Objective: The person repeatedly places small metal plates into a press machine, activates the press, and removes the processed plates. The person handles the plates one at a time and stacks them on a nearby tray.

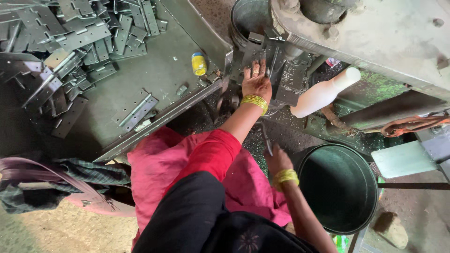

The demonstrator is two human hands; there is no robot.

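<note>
my left hand (256, 80) lies flat, fingers spread, on a dull grey metal plate (253, 54) at upper centre, under the press. my right hand (277, 158), lower centre, curls around a thin rod (266, 137) beside the round dark bucket (338, 187). flat steel hinges (70, 42) heap upper left.

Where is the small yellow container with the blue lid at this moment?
In the head view, the yellow container lies on the grey metal tray, left of the left hand and right of the pile of metal plates.
</note>
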